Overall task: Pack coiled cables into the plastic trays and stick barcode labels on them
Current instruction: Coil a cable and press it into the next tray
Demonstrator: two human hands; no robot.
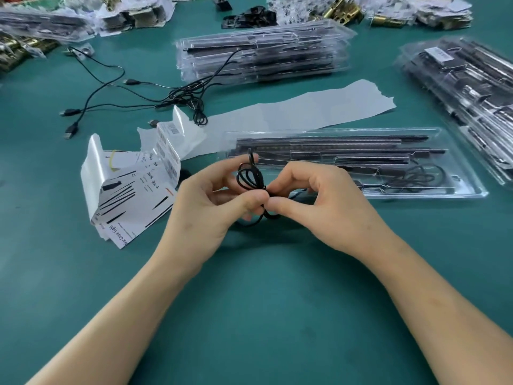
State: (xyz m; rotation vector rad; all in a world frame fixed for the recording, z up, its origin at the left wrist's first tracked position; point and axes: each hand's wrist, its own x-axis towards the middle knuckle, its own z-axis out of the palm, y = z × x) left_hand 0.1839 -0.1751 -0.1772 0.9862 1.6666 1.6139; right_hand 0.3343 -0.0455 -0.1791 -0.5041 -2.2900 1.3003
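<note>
The green tabletop (263, 315) carries all items. Two stacks of filled trays (261, 55) (466, 101) stand at the far centre and far right. One plastic tray (460, 162) lies flat just beyond the hands, holding black bars and a cable at its right end. A white backing strip (305, 109) lies between this tray and the centre stack. Printed label sheets (130, 190) lie curled left of the hands. Loose cables (184, 97) trail behind them. The left hand (205, 207) and right hand (322, 207) meet, fingertips pinching the coiled cable (249, 173) above the tabletop, in front of the tray's left end.
</note>
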